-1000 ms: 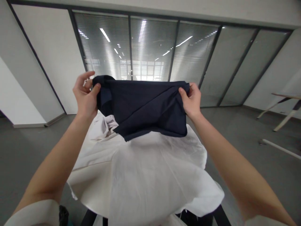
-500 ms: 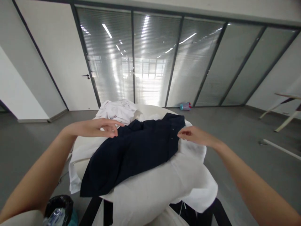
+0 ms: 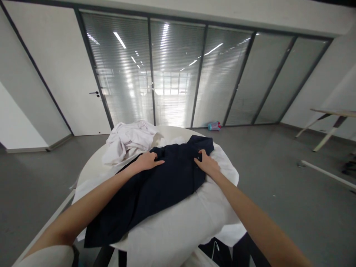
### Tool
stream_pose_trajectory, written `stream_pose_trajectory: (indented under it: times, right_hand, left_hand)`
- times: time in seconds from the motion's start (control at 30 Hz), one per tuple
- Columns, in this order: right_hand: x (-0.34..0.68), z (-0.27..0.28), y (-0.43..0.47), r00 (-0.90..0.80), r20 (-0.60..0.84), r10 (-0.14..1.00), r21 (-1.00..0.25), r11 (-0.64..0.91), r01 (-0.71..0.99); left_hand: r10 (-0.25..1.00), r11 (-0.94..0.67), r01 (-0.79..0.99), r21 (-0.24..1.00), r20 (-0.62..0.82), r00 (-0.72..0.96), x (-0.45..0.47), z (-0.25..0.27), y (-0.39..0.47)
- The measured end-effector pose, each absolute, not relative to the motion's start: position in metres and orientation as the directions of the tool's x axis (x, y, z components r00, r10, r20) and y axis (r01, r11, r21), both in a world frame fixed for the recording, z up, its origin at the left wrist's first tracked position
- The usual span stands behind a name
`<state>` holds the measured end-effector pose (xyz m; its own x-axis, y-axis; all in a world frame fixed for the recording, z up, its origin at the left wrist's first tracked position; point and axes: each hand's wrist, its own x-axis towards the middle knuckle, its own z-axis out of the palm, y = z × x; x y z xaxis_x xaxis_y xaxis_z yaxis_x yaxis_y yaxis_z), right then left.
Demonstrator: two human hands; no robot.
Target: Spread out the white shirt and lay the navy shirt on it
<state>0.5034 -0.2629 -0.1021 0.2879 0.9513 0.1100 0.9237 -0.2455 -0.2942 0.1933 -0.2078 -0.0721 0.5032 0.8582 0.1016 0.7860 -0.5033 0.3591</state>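
A dark navy garment (image 3: pixel 167 181), flared at its lower left and with small buttons near its right end, lies spread over a white cloth (image 3: pixel 178 230). I cannot tell whether it is a skirt or shorts. On its upper left part rests my left hand (image 3: pixel 147 162), thumb stretched out and apart from the bent fingers. My right hand (image 3: pixel 208 164) touches the buttoned end, its thumb and forefinger apart on either side of a button. Neither hand visibly grips the fabric.
A crumpled white garment (image 3: pixel 130 139) lies at the back left of the round white table (image 3: pixel 90 172). A striped blue and red object (image 3: pixel 214 126) is on the floor by the glass partition (image 3: pixel 172 74). Another table (image 3: pixel 333 113) stands at the right.
Both hands have moved inward from beside the navy garment onto it. The left hand went right and the right hand went left. The view has shifted slightly.
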Motion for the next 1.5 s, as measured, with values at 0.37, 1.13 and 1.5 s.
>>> stream_pose_trajectory:
  times: [0.37,1.13,1.5]
  right_hand:
    - [0.507,-0.079,-0.268,0.23,0.568,0.79,-0.683,0.297,0.667]
    - [0.555,-0.065,-0.243,-0.314,-0.036,0.949,-0.55,0.244,0.799]
    - [0.539,-0.072,-0.249,-0.248,0.31,0.918,-0.736,0.397,0.548]
  left_hand:
    - [0.624,-0.537,0.322,0.78,0.111,0.773,0.148,0.004,-0.26]
    - [0.696,-0.573,0.575,0.584,-0.024,0.718,0.215,-0.073,-0.21]
    - [0.825,-0.237,0.297,0.925,0.03,0.565,0.203,-0.069,-0.228]
